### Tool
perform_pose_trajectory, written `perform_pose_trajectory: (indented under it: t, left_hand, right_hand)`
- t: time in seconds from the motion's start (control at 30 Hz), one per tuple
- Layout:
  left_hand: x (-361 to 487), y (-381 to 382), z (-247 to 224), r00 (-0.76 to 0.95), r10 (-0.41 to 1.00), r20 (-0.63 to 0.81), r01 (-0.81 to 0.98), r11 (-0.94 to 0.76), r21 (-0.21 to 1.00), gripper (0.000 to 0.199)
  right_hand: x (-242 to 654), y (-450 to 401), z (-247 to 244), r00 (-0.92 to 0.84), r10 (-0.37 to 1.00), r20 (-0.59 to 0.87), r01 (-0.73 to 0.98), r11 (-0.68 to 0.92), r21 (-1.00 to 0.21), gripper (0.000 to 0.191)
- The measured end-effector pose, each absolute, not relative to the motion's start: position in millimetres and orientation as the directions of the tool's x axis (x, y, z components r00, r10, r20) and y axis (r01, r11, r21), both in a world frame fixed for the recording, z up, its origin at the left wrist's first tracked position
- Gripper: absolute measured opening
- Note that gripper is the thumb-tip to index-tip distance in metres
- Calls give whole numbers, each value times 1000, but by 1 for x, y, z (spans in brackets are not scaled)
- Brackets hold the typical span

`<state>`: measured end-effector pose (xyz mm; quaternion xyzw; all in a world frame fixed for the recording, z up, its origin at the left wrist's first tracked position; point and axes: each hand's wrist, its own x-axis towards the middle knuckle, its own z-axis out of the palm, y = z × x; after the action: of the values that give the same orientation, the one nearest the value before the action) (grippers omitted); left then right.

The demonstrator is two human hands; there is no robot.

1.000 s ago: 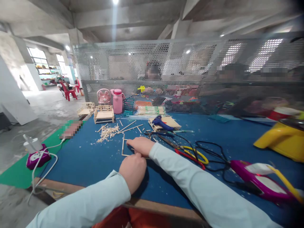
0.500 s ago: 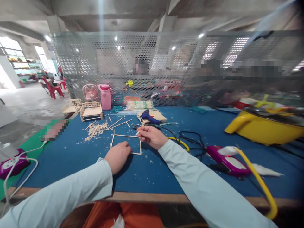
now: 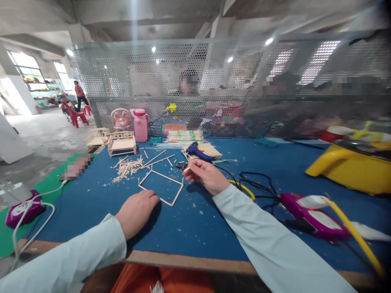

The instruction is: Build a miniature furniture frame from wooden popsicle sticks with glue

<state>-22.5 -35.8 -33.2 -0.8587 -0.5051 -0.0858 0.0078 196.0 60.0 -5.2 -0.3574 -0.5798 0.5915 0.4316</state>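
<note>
A thin wooden stick frame (image 3: 166, 176) lies turned at an angle on the blue table top, with short stubs at some corners. My left hand (image 3: 138, 212) rests beside its near left side, fingertips at the frame's edge; whether they grip it cannot be told. Above the frame's right corner, my right hand (image 3: 205, 176) pinches a short wooden stick (image 3: 187, 170). Left of the frame's far corner is a pile of short stick pieces (image 3: 128, 168), with a few longer sticks (image 3: 159, 159) beside it.
Small wooden bed-like models (image 3: 122, 143) and a pink bottle (image 3: 141, 127) stand at the back left. A blue glue gun (image 3: 198, 152) lies behind my right hand. Black cables, a purple power strip (image 3: 314, 217) and a yellow pot (image 3: 351, 167) are at right.
The stick frame has turned on the table. My left hand has moved left and nearer to me. My right hand still pinches the short stick, and the camera view has shifted slightly.
</note>
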Motion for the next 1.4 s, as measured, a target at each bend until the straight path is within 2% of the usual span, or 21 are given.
perform_pose_trajectory:
  t: [0.13, 0.37, 0.73, 0.87, 1.0, 1.07, 1.13, 1.27, 1.33, 1.4]
  left_hand:
    - [-12, -37, -36, 459, 866, 198, 874, -481, 76, 34]
    - [-9, -7, -32, 485, 858, 166, 848, -508, 151, 24]
    - [-29, -11, -34, 678, 711, 187, 697, -703, 143, 23]
    - [-39, -8, -34, 652, 735, 189, 719, -678, 154, 26]
    - [-39, -4, -34, 631, 747, 207, 732, -662, 158, 25]
    - [-38, -5, -33, 618, 756, 218, 736, -653, 177, 25]
    - [-36, -9, -31, 542, 801, 255, 763, -596, 249, 25]
    - [-34, -25, -26, 217, 930, 296, 756, -352, 551, 23]
    - [-34, -35, -27, 151, 959, 241, 681, -277, 678, 27]
    - [-33, -43, -31, 122, 972, 201, 596, -234, 768, 33]
  right_hand:
    - [200, 64, -3, -287, 952, 105, -84, 84, -993, 41]
    - [212, 70, -1, -172, 972, 160, -92, 146, -985, 38]
    - [211, 70, -1, -170, 969, 181, -45, 176, -983, 39]
    - [208, 66, -1, -200, 961, 190, 3, 194, -981, 40]
    - [204, 62, 2, -271, 927, 260, 142, 306, -942, 35]
    - [200, 56, 5, -318, 897, 308, 252, 393, -884, 30]
    - [193, 48, 8, -407, 832, 378, 358, 526, -772, 24]
    - [171, 27, 10, -688, 569, 451, 393, 814, -427, 20]
    - [160, 19, 7, -768, 482, 422, 387, 874, -294, 20]
    - [152, 14, 4, -797, 461, 390, 402, 887, -227, 19]
